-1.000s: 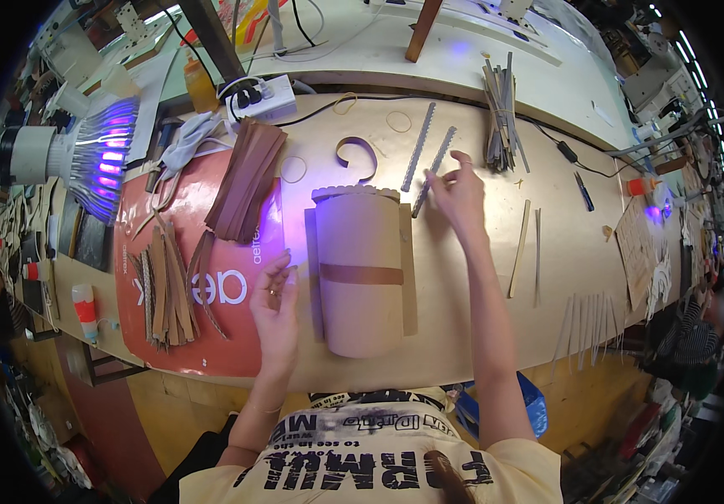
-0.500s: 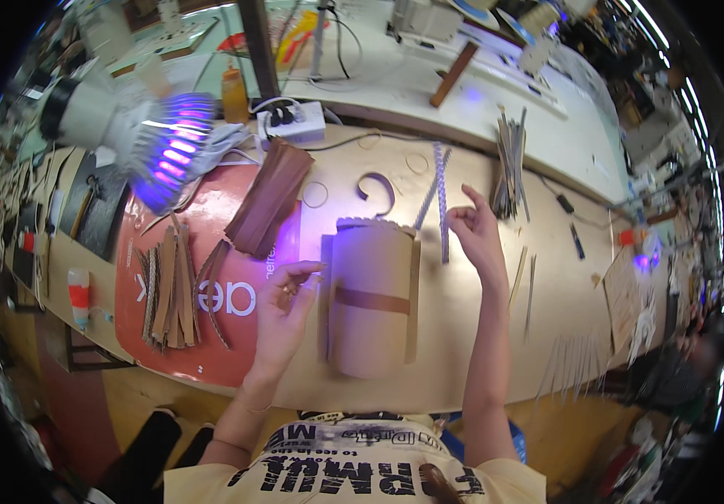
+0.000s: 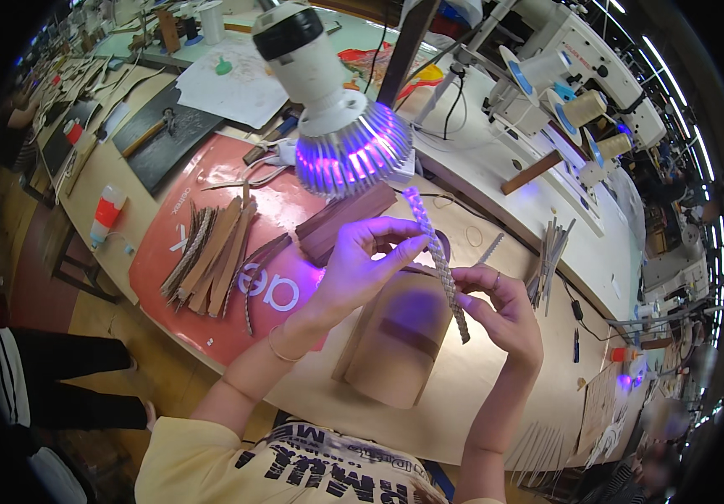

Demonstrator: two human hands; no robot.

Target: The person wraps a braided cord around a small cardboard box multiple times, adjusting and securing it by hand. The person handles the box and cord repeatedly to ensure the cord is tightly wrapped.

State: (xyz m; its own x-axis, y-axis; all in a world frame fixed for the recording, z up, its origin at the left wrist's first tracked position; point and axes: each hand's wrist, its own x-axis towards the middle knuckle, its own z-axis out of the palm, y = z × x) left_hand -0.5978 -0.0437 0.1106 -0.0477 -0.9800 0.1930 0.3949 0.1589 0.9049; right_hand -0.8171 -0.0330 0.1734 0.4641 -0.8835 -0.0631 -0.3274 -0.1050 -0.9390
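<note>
Pinching a braided strip [image 3: 441, 267] between thumb and fingers of both left hand [image 3: 360, 262] and right hand [image 3: 506, 317], slantwise by the far right side of the tan roll [image 3: 389, 368], with brown strips [image 3: 217, 254] lying left of that roll.

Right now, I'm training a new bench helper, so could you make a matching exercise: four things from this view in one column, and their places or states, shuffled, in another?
Things:
1. Braided strip
2. Lamp
3. Wooden-handled tool
4. Tan strip bundle

Places or states:
A. Lying on the black slab
B. Fanned out on the red sheet
C. Glowing purple
D. Held between the left hand and right hand

Pairs: 1-D, 2-C, 3-A, 4-B
</note>
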